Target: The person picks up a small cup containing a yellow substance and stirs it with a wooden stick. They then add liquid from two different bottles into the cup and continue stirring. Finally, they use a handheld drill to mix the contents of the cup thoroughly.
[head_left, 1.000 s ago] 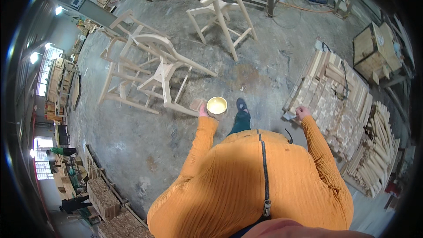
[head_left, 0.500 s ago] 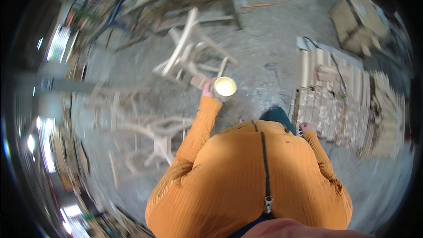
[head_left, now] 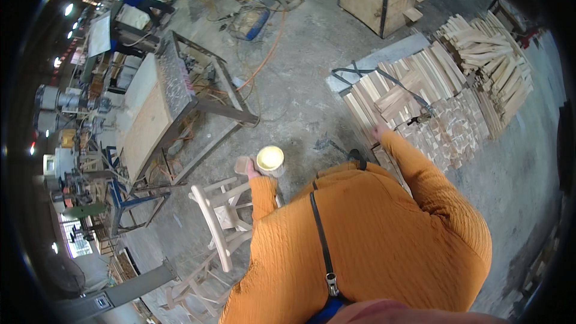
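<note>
Left of centre, the half-hidden left hand grips a round tub, a flat block alongside; the sleeve partly covers a wooden chair. Near wood strips, the right hand's grip can't be told.

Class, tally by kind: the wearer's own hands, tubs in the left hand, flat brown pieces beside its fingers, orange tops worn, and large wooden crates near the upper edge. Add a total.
Hands, left hand and right hand: 2
Open tub: 1
Flat brown piece: 1
Orange top: 1
Wooden crate: 1
Total: 6
</note>
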Motion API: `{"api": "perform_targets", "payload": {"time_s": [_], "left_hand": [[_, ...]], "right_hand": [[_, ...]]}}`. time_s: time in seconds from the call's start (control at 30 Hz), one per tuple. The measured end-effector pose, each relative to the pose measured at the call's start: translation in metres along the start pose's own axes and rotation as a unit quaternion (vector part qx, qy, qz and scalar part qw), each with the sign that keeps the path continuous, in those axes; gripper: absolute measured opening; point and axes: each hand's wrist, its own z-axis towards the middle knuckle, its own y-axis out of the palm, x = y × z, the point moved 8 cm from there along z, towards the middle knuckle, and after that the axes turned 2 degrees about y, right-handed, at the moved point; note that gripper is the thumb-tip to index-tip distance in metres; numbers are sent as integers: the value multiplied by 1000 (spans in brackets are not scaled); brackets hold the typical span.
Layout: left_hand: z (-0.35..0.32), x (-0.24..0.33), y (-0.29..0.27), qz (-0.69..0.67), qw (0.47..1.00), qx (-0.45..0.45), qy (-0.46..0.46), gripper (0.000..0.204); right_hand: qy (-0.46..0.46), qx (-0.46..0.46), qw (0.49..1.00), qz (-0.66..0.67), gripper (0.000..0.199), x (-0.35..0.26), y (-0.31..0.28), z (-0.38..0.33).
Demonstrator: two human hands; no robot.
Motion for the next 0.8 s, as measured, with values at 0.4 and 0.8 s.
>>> {"api": "perform_targets", "payload": {"time_s": [0.4, 0.8], "left_hand": [[233, 44, 148, 9, 1000, 24, 19, 54], [448, 128, 422, 118, 983, -134, -38, 57]], "right_hand": [[-23, -5, 985, 172, 25, -101, -90, 192], [301, 78, 945, 98, 27, -20, -175, 299]]}}
